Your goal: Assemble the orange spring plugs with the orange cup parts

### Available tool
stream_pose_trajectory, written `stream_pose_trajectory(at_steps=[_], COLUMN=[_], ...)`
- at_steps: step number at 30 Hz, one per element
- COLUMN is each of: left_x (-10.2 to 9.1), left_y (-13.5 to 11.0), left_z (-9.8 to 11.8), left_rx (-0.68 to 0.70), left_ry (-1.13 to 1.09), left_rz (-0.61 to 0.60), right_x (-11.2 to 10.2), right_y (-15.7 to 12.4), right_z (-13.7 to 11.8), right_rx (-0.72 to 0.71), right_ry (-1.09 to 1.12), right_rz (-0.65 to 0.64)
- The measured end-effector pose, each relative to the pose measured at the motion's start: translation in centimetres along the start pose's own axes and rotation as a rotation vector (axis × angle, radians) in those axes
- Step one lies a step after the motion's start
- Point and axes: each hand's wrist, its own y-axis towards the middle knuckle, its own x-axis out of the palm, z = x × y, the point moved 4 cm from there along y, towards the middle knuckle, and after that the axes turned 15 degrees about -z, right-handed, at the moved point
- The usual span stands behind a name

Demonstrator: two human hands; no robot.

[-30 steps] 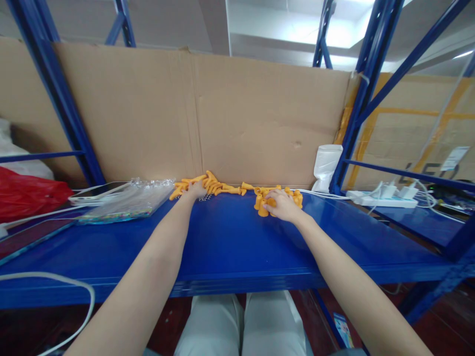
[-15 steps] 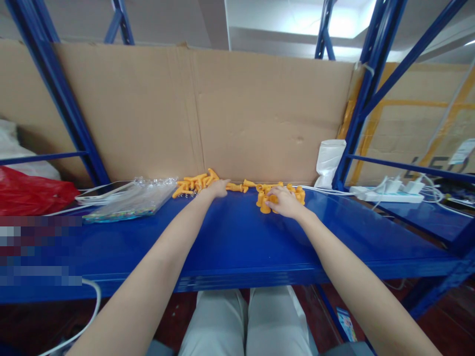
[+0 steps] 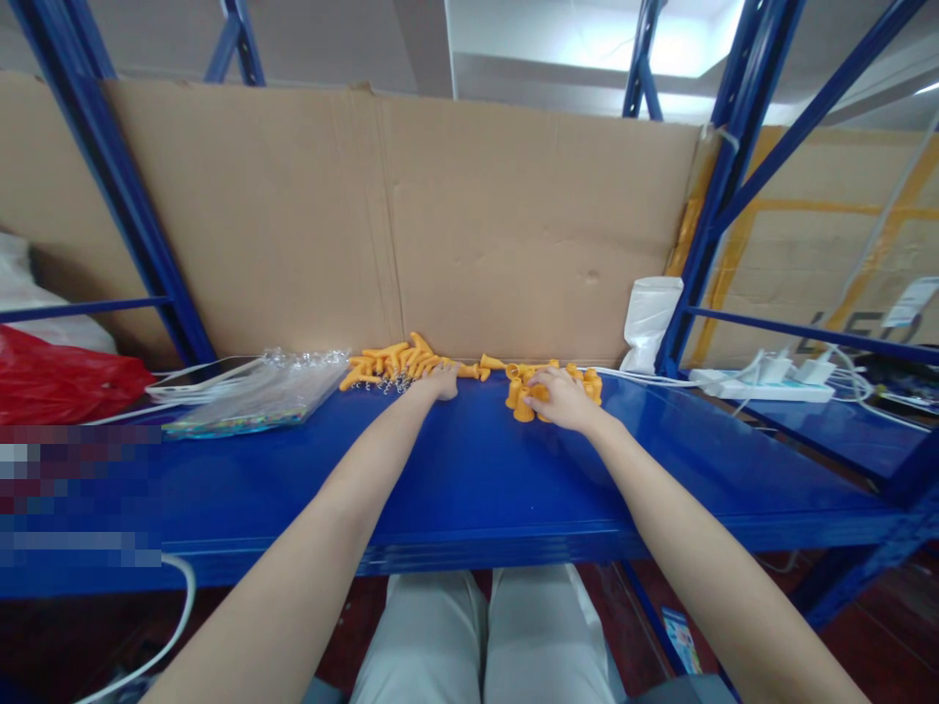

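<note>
Cups [image 3: 523, 409] right of centre were partly hidden by the right hand [image 3: 563, 399], fingers curled; left hand [image 3: 441, 382] hid some orange pieces [image 3: 378, 365], centre; both grips unclear; left edge cropped a red bag [image 3: 69, 379]

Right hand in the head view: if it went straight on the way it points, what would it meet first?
Most likely a flared orange piece just ahead of the right hand; whether they already touch is unclear.

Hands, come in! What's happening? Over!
Left hand at forked orange pieces; right hand at orange cups. Grips unclear. White cables right of cups, seemingly not in the way.
</note>
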Motion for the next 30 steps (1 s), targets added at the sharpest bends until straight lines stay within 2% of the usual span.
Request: stream_pose_trajectory(at_steps=[5, 13, 20, 24, 27, 30], left_x=[0.1, 0.2, 0.2, -0.4, -1.3, -2.4], left_y=[-1.4, -5.2, -8.5, -10.3, -11.1, -11.6], left_z=[0.3, 2.8, 4.2, 3.8, 3.4, 3.6], left_rx=[-0.059, 0.063, 0.055, 0.056, 0.051, 0.053], left_ry=[-0.031, -0.002, 0.05, -0.089, -0.209, -0.245], left_rz=[-0.035, 0.044, -0.033, -0.094, -0.038, 0.1], right_x=[0.0, 0.2, 0.2, 0.2, 0.4, 0.7], right_y=[0.1, 0.4, 0.4, 0.5, 0.6, 0.8], right_z=[0.1, 0.5, 0.4, 0.4, 0.5, 0.5], right_rx=[-0.024, -0.053, -0.036, -0.064, -0.06, -0.088], right_ry=[-0.017, -0.008, 0.017, 0.039, 0.052, 0.098], right_rz=[0.016, 0.056, 0.039, 0.032, 0.031, 0.066])
